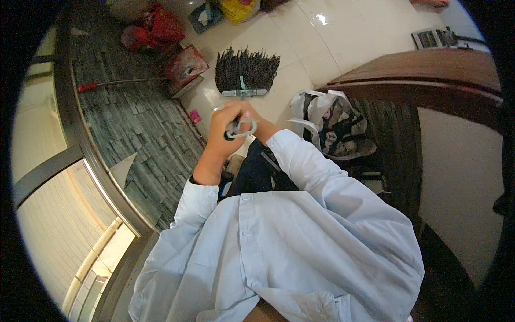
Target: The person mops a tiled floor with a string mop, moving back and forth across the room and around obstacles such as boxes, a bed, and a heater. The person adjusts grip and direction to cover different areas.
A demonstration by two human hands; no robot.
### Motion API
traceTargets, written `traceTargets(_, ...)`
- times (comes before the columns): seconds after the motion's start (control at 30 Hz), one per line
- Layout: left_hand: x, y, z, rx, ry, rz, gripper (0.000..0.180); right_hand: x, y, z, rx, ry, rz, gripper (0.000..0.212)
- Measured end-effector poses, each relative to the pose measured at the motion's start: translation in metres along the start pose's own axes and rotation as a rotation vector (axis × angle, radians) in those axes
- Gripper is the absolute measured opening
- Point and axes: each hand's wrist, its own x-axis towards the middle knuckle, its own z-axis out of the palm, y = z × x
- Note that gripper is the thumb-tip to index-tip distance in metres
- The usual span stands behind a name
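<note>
I look straight down a broom whose dark bristle head [247,68] rests on the pale tiled floor, with a light metal clamp across its base. Both of my hands are closed around the top of its handle, which ends in a pale hanging loop [245,127]. My left hand [224,124] grips from the left, its forearm bare below a rolled light blue sleeve. My right hand [258,121] grips from the right, mostly hidden behind the left one. The handle itself is hidden by the hands.
A grey stone-clad wall [134,123] runs along the left. Red bags [155,27], a red box [186,64] and a red-handled tool [107,83] lie near it. A white plastic bag of clothes [328,121] sits right of the broom, beside a dark wooden counter [429,75].
</note>
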Motion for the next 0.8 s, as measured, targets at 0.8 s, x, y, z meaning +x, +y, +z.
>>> traceTargets(0.8, -0.142, 0.1, 0.169, 0.127, -0.14, 0.072, 0.017, -0.23, -0.043, -0.027, -0.297, -0.002, -0.072, 0.02)
